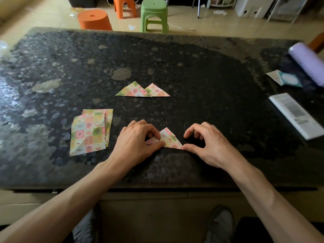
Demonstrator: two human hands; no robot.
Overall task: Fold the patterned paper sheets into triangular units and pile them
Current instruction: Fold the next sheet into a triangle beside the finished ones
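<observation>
Half-folded unit (169, 139) lies on the table (210, 76) near your edge, between both hands.
- Left hand (138, 139): fingers curled, pinching its left part.
- Right hand (206, 144): thumb tip on the right corner, other fingers loosely arched, gripping nothing.
- Risk: only 1 thumb anchors that corner. If it slips, the paper pivots and your crease runs crooked.
- 2 finished triangles (142, 90) overlap farther out.
- Unfolded stack (90, 132) sits left.
</observation>
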